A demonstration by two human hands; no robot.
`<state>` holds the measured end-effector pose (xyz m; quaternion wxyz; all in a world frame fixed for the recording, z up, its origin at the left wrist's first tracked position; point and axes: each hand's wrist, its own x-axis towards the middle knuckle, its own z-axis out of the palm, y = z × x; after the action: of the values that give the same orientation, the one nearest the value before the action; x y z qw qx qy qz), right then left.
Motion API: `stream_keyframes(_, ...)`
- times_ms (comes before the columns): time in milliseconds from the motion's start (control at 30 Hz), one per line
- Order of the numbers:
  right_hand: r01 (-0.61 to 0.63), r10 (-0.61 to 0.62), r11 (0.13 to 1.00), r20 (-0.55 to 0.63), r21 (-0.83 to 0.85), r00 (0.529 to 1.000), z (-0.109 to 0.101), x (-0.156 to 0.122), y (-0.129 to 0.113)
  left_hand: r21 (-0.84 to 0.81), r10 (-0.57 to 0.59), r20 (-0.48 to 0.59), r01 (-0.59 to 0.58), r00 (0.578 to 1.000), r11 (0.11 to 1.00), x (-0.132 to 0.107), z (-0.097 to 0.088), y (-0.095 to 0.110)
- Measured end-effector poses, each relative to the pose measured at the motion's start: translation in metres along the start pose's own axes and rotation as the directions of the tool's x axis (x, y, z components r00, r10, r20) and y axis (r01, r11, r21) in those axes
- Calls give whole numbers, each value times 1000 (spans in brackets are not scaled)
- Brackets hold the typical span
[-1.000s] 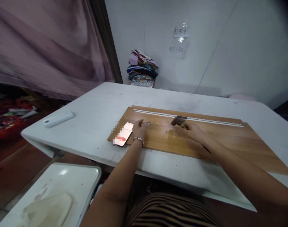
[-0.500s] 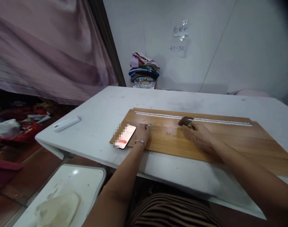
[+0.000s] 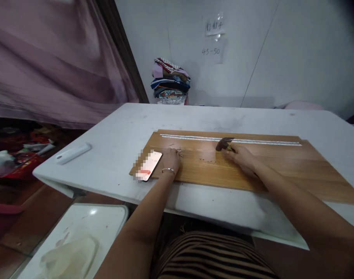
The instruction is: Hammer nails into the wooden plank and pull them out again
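My left hand (image 3: pixel 171 159) rests on the wooden board (image 3: pixel 281 170), its fingers bent and drawn together beside a few thin metal nails (image 3: pixel 180 151). Whether a nail is between the fingertips is hidden. Another thin nail lies alone just behind that hand. In my right hand (image 3: pixel 243 159) is a claw hammer (image 3: pixel 225 144), gripped by its handle, with the dark head held over the board. Between the hands, a row of small dark marks or nail heads (image 3: pixel 207 160) runs across the wood. Two white measuring strips (image 3: pixel 194 137) lie along the board's far edge.
A lit phone (image 3: pixel 149 166) lies at the board's left end, close to my left hand. On the white table (image 3: pixel 107 162) is a white elongated object (image 3: pixel 74 153). Folded cloths (image 3: pixel 170 79) are stacked by the wall. A white stool (image 3: pixel 107 217) stands lower left.
The whole view has shifted slightly, so everything sits a little further left and higher. My left fingers have moved a little against the nails. The hammer stays in my right hand.
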<state>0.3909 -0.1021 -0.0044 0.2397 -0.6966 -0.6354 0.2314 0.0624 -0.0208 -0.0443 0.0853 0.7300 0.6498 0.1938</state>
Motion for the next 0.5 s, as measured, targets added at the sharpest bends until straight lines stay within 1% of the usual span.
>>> stream_keyframes(100, 10, -10, 1000, -10, 22, 1000, 2, 4, 7, -2, 10, 4, -10, 1000, 1000, 0, 1, 1)
stream_keyframes(200, 3, -3, 1000, -16, 28, 1000, 3, 4, 9, -41, -20, -6, 20, 1000, 999, 1, 2, 1)
stream_keyframes(367, -8, 8, 1000, -7, -9, 1000, 3, 4, 10, -204, -109, -32, 100, 994, 974, 1, 4, -4)
stream_keyframes(433, -9, 9, 1000, -8, -8, 1000, 3, 4, 10, -284, -106, -65, 83, 992, 955, 1, 4, -6)
stream_keyframes(500, 2, -2, 1000, -17, 12, 1000, 3, 4, 10, -329, -77, -103, 39, 992, 944, 1, 5, -7)
